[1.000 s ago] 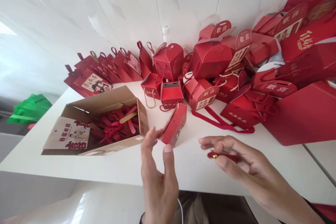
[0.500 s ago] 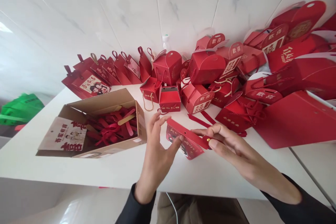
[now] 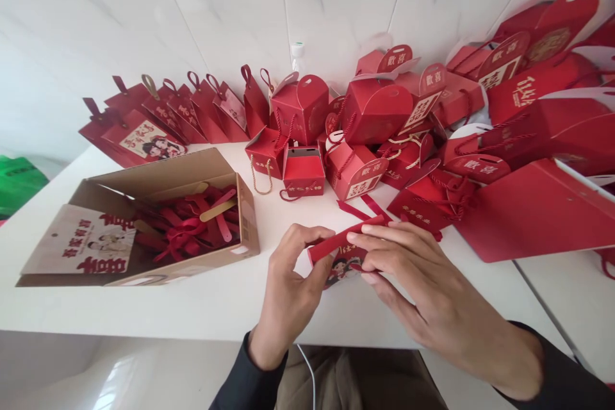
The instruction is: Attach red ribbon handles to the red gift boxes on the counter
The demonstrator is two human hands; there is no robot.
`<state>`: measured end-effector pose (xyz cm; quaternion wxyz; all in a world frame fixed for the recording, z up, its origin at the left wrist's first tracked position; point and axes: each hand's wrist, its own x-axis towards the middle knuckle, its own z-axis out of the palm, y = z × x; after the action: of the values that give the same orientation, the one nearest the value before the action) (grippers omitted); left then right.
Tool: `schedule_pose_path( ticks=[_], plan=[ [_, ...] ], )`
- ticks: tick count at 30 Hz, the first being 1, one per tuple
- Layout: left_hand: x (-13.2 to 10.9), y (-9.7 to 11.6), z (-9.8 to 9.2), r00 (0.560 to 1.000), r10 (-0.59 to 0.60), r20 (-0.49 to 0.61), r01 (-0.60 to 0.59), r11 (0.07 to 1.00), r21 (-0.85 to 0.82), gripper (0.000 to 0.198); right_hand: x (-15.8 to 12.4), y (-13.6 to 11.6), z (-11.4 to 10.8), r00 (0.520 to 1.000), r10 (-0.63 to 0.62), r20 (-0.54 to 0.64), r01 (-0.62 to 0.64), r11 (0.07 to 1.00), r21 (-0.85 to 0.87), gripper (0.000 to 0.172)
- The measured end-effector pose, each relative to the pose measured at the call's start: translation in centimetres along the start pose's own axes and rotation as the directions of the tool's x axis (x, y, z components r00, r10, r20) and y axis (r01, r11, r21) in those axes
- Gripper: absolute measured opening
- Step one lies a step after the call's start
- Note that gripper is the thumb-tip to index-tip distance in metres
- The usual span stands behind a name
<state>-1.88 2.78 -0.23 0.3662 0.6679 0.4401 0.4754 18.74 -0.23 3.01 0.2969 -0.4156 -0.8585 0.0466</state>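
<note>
A small red gift box (image 3: 339, 255) with a printed picture on its front lies on the white table (image 3: 230, 298) near the front edge. My left hand (image 3: 288, 295) pinches its left end between thumb and fingers. My right hand (image 3: 423, 288) covers its right side, fingers curled over the red top flap. The small red strap with a gold stud seen earlier is hidden under my right fingers.
An open cardboard box (image 3: 144, 224) full of red ribbons and wooden tags sits at the left. Many red gift bags and boxes (image 3: 375, 122) crowd the back and right against the white tiled wall. A large flat red box (image 3: 533, 211) lies at the right. Something green (image 3: 16, 179) shows far left.
The red box went from standing on edge in my left hand to lying flat. My right hand brought the studded strap over and now both hands close on the box.
</note>
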Motion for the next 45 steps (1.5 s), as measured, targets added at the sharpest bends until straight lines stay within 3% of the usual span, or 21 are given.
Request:
schedule_pose_path(
  ticks=[3, 9, 24, 30, 35, 45],
  plan=[
    [0.1, 0.6, 0.3, 0.998, 0.017, 0.053, -0.018, 1.000, 0.021, 0.015, -0.2, 0.2, 0.3, 1.000, -0.007, 0.004, 0.007, 1.000, -0.016, 0.015],
    [0.1, 0.9, 1.6, 0.996, 0.037, -0.080, -0.032, 0.997, 0.066, 0.010, 0.0, 0.6, 0.0, 0.999, 0.038, -0.016, -0.037, 0.998, 0.056, 0.011],
    [0.0, 0.8, 1.7, 0.992, 0.103, -0.071, -0.097, 0.992, 0.079, 0.014, 1.4, 1.0, -0.6, 0.998, 0.065, -0.001, -0.065, 0.998, -0.019, 0.009],
    [-0.1, 0.7, 1.5, 0.990, 0.137, -0.022, -0.136, 0.989, 0.054, 0.016, 1.4, 0.6, -0.8, 0.997, 0.082, -0.001, -0.081, 0.995, -0.058, 0.009],
    [-0.1, 0.9, 1.1, 0.993, 0.078, 0.092, -0.077, 0.997, -0.011, 0.018, 2.0, 0.6, -1.4, 0.999, 0.036, -0.032, -0.041, 0.981, -0.188, 0.005],
    [0.2, 1.0, 2.0, 0.997, 0.022, 0.078, -0.018, 0.999, -0.048, 0.005, 3.1, 1.3, -3.5, 0.984, -0.083, 0.160, 0.108, 0.982, -0.156, 0.018]
  ],
)
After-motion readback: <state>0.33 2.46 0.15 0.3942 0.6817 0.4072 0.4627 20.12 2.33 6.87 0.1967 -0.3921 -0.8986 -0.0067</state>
